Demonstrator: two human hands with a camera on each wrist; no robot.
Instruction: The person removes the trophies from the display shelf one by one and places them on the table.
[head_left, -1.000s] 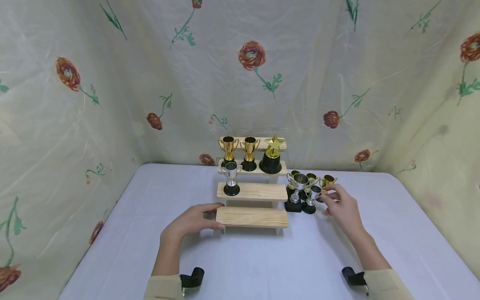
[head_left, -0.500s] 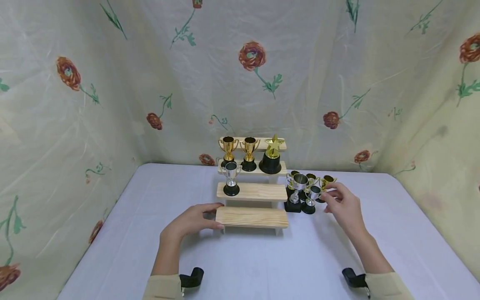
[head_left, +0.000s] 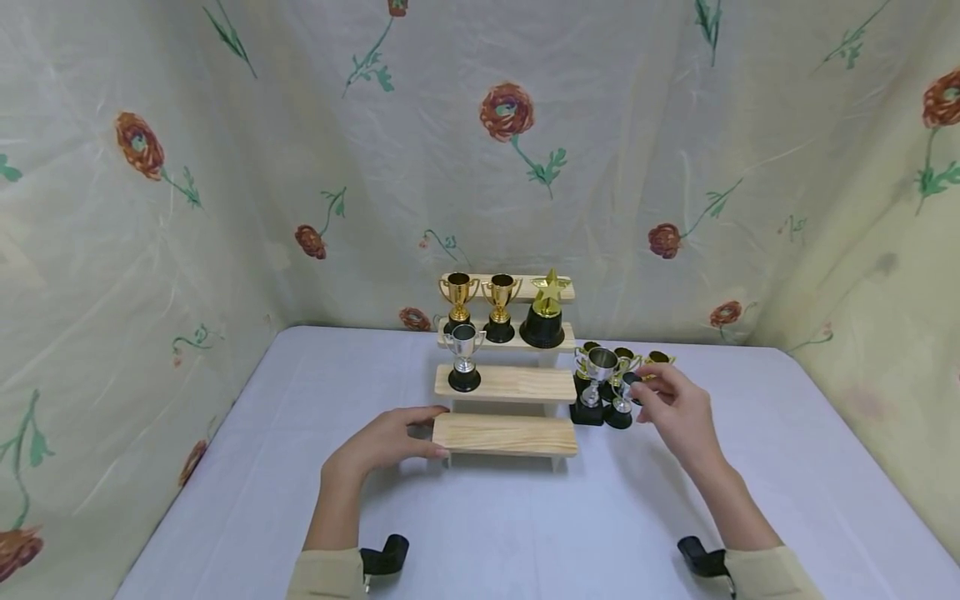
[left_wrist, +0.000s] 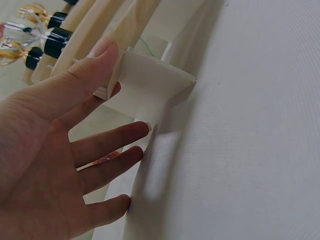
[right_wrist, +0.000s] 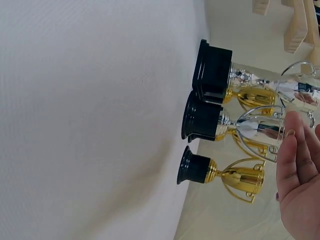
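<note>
A tiered wooden display stand [head_left: 505, 433] stands mid-table. My left hand [head_left: 386, 442] holds the left end of its lowest board, thumb on one edge and index finger on the other; in the left wrist view the remaining fingers [left_wrist: 107, 170] spread apart. To the right of the stand, my right hand [head_left: 678, 412] pinches a small silver trophy cup [right_wrist: 260, 129] near its rim. That cup's black base is still down among the grouped trophies, and the fingertips partly cover its top. A larger silver trophy [head_left: 601, 367] stands just left of it.
Several gold trophies, including one gold cup [right_wrist: 242, 179], crowd beside and behind the silver ones. On the stand are two gold cups [head_left: 501, 292], a gold star trophy [head_left: 550, 304] and one silver cup [head_left: 464, 346]. A flowered curtain [head_left: 585, 167] hangs behind the table.
My right hand has moved left, from beside the rear gold cup to the small silver trophy's rim. My left hand stays at the stand's lowest board.
</note>
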